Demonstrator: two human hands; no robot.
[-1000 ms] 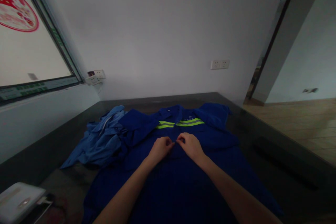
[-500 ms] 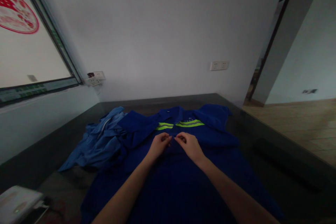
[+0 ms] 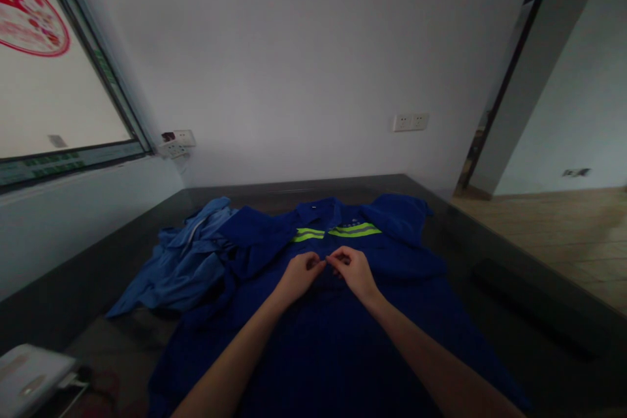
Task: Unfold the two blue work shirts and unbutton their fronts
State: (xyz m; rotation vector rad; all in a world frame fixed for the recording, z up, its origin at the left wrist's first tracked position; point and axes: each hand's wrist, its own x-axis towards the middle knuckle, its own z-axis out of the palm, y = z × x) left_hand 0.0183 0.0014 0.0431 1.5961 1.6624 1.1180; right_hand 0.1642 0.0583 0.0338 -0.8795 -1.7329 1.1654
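Note:
A dark blue work jacket (image 3: 343, 333) with yellow-green reflective strips across its chest lies spread face up, collar at the far end. Over its front opening, just below the strips, my left hand (image 3: 302, 272) pinches the jacket's edge between thumb and fingers. My right hand (image 3: 353, 268) pinches the other side, its fingertips almost touching those of the left. Whatever small fastening may lie between the fingertips is too small to make out. A crumpled lighter blue garment (image 3: 191, 268) rests against the jacket's left sleeve side.
The dark table (image 3: 294, 188) meets a white wall with sockets (image 3: 410, 122). A long black object (image 3: 531, 307) lies at the right. At the near left corner stand a white box-like device (image 3: 34, 375) and some cables. A window (image 3: 73, 78) is at the left.
My left hand has shifted slightly right and down, bringing its fingertips closer to the right hand's. The right hand has barely moved. The jacket lies as before.

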